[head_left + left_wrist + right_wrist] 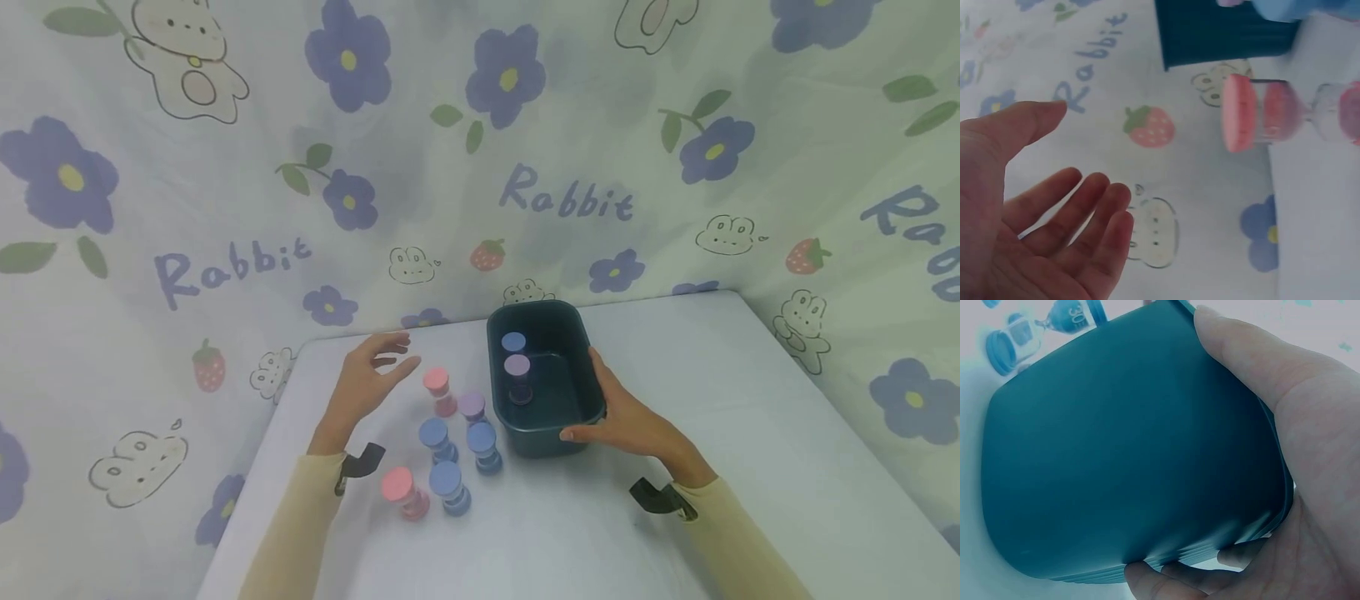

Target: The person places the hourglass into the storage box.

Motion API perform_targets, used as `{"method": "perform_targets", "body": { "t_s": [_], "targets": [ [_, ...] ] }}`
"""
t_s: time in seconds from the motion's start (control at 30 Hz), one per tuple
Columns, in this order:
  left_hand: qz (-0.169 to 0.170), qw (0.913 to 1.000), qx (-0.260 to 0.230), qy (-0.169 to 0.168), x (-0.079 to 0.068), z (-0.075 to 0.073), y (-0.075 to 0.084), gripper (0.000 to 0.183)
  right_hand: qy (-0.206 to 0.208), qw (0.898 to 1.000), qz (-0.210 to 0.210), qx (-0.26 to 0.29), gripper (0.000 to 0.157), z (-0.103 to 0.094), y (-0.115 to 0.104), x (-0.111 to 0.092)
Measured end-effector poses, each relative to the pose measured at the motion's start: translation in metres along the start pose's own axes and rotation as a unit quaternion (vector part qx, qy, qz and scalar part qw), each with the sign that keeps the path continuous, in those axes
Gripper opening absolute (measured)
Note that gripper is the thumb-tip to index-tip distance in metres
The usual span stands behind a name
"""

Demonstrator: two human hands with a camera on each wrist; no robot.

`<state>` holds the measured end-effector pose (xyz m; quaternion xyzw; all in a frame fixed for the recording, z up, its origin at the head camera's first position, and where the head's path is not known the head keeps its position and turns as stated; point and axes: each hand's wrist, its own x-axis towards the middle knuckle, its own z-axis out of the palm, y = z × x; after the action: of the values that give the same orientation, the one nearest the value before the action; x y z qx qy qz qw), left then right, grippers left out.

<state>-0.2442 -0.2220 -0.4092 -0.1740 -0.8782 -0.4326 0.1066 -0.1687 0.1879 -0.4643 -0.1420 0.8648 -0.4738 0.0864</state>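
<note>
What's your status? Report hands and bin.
Left hand empty, near a pink hourglass. Right hand grips teal bin. Two hourglasses inside, six on table. No obstruction visible.

So the bin (546,443) sits toward the back of the worktop (562,533), two hourglasses (517,367) in it, six more hourglasses (446,479) bunched to its left, cloth backdrop (442,196) behind everything.

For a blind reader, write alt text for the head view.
A person's right hand grips a teal bin holding two hourglasses; their empty left hand hovers beside six pink, blue and purple hourglasses on a white table.
</note>
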Motion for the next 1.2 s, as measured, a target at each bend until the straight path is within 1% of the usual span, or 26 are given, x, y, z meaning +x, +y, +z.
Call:
{"method": "perform_targets", "body": {
  "t_s": [0.1,0.23,0.47,0.77,0.93,1.03,1.2],
  "targets": [
    [-0.015,0.9998,-0.001,-0.008,-0.004,0.005,-0.014,0.048,0.001,1.0,0.005,-0.001,0.137,0.0,0.0,0.0],
    [-0.028,0.9993,0.0,-0.023,-0.008,0.013,-0.028,0.051,0.002,1.0,0.007,-0.002,0.137,0.0,0.001,0.0],
    [-0.059,0.9972,-0.007,-0.045,-0.011,0.024,-0.042,0.061,0.002,1.0,0.004,-0.009,0.137,-0.001,0.001,0.0],
    [-0.079,0.9944,0.005,-0.069,-0.015,0.035,-0.049,0.069,0.0,1.0,0.002,-0.001,0.137,0.0,0.002,0.0],
    [-0.083,0.9936,0.0,-0.077,-0.014,0.038,-0.049,0.069,0.001,1.0,0.003,-0.002,0.136,-0.001,0.002,0.0],
    [-0.085,0.9925,0.004,-0.087,-0.014,0.04,-0.049,0.07,0.002,1.0,0.003,-0.003,0.136,-0.001,0.001,0.0],
    [-0.099,0.9899,0.007,-0.1,-0.014,0.043,-0.048,0.069,0.0,1.0,0.004,-0.004,0.137,-0.002,0.0,0.0]
  ]
}}
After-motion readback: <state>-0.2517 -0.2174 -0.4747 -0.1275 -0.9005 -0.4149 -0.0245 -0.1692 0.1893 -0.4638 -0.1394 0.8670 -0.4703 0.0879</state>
